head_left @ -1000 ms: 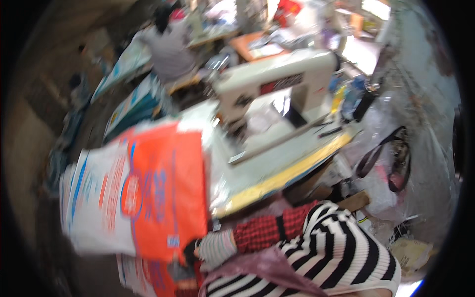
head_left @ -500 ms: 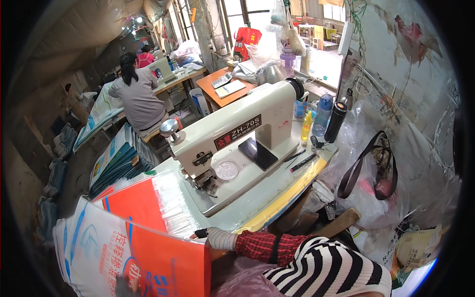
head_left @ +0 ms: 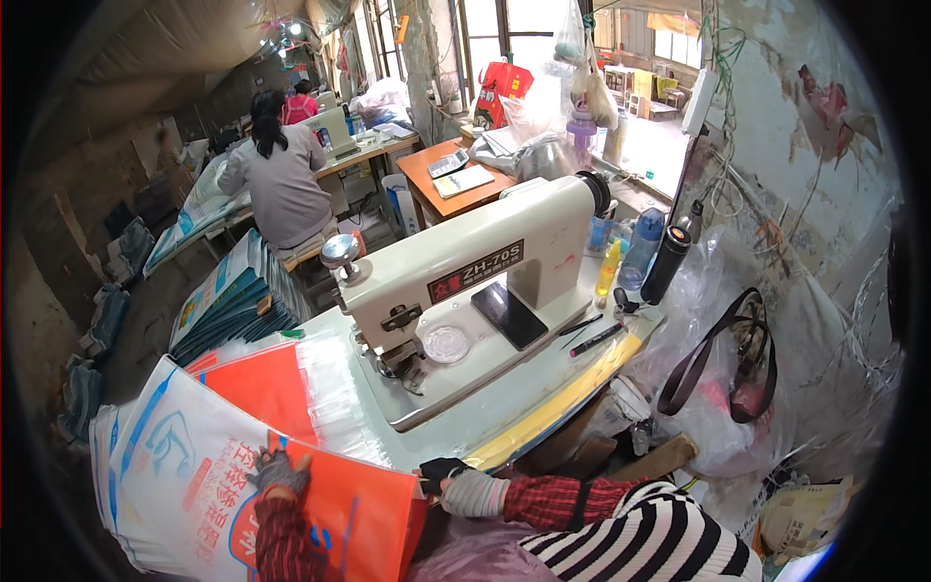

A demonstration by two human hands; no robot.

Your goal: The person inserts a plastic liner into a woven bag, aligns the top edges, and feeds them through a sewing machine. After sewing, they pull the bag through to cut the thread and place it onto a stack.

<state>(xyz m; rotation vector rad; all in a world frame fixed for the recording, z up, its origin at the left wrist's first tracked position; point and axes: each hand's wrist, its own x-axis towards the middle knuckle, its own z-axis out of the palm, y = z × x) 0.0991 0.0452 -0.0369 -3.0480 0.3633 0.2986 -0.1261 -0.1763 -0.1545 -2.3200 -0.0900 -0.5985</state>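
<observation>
A white-and-orange printed plastic sack point(head_left: 208, 466) tops a pile at the near left of the table. My left hand point(head_left: 279, 473), in a grey fingerless glove, lies on it with its fingers spread. My right hand point(head_left: 448, 477), in a dark glove with a pale striped cuff, is closed at the sack's right corner, beside the table's front edge. More sacks with orange panels point(head_left: 257, 388) and clear plastic ends point(head_left: 335, 398) lie beneath and behind. Past both hands stands a cream sewing machine point(head_left: 465, 272), and its needle end is nearest the sacks.
A black phone point(head_left: 509, 315) rests on the machine bed. Pens point(head_left: 595, 339), a yellow bottle point(head_left: 608, 268) and a black flask point(head_left: 666, 264) stand or lie at the right. A bag with a dark strap point(head_left: 718, 354) is beyond. Stacked sacks point(head_left: 238, 301) and a seated co-worker point(head_left: 276, 184) are behind left.
My left hand has come up from the lower edge onto the sack's printed face. My right hand and the sack's corner sit slightly further right and lower, and the whole view has shifted a little.
</observation>
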